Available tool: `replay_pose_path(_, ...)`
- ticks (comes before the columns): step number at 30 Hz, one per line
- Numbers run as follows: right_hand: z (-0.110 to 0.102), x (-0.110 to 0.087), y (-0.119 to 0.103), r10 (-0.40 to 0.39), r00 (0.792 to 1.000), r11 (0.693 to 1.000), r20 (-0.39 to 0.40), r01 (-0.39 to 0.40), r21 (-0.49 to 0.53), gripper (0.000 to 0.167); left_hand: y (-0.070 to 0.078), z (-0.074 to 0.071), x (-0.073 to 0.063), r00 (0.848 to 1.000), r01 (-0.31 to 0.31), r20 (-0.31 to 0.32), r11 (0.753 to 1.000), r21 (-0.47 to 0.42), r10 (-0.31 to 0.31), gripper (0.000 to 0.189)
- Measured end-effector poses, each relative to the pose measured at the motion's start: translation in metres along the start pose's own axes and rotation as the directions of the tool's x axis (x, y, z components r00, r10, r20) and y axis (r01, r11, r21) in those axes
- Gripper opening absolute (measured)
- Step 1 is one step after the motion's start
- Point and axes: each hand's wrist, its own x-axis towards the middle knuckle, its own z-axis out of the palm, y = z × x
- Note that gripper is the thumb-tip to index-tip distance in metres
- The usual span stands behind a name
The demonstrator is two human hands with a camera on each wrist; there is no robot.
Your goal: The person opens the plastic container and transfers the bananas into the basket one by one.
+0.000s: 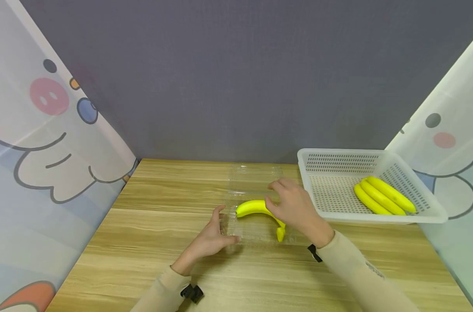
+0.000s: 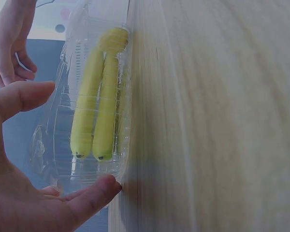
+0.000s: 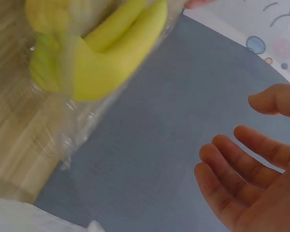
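Note:
A clear plastic clamshell container (image 1: 256, 234) lies on the wooden table with its lid (image 1: 253, 178) folded back towards the wall. Inside it is a small bunch of yellow bananas (image 1: 253, 207); two bananas side by side show through the wall in the left wrist view. My left hand (image 1: 210, 236) holds the container's left end, thumb and fingers spread across its two sides. Over the right end hovers my right hand (image 1: 292, 208), fingers loosely bent and nothing in them. In the right wrist view, my right hand (image 3: 251, 174) is apart from the bananas (image 3: 106, 63).
A white slotted plastic basket (image 1: 337, 215) stands at the right, close to my right hand. Another bunch of bananas (image 1: 382, 197) lies in its right part. A grey wall (image 1: 228, 86) closes off the back, and printed cartoon panels flank both sides.

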Motion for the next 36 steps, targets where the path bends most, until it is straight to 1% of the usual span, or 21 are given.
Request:
replay_pose_path(8,0.019,-0.002,0.005,0.034,0.997,0.999,0.075,-0.033,-0.004,0.027,-0.001,0.0,0.0,1.0,0.001,0.006,1.0,-0.006,-0.001,0.109)
replay_pose_path(12,0.03,-0.004,0.009,0.047,0.994,0.999,0.094,-0.048,0.006,0.028,-0.001,0.001,0.0,1.0,-0.002,0.008,1.0,-0.007,0.002,0.11)
replay_pose_path(15,0.036,-0.004,0.01,0.074,0.99,0.997,0.122,-0.076,0.006,0.03,-0.001,0.001,0.0,1.0,-0.009,0.007,1.0,-0.005,0.009,0.111)
replay_pose_path(18,0.041,-0.005,0.011,0.109,0.979,0.994,0.173,-0.112,0.005,0.032,-0.002,0.001,0.001,1.0,-0.014,0.005,1.0,-0.005,0.014,0.111)
replay_pose_path(24,0.048,-0.005,0.012,0.162,0.946,0.986,0.281,-0.168,-0.001,0.038,-0.003,0.0,0.002,1.0,-0.017,0.001,1.0,-0.001,0.017,0.111)
replay_pose_path(27,0.051,-0.005,0.012,0.175,0.936,0.983,0.307,-0.181,-0.008,0.04,-0.003,0.0,0.002,1.0,-0.016,0.0,1.0,0.0,0.016,0.111)
replay_pose_path(36,0.062,-0.006,0.013,0.195,0.917,0.979,0.347,-0.201,-0.019,0.043,-0.002,0.0,0.001,1.0,-0.013,0.005,1.0,-0.01,0.013,0.112)
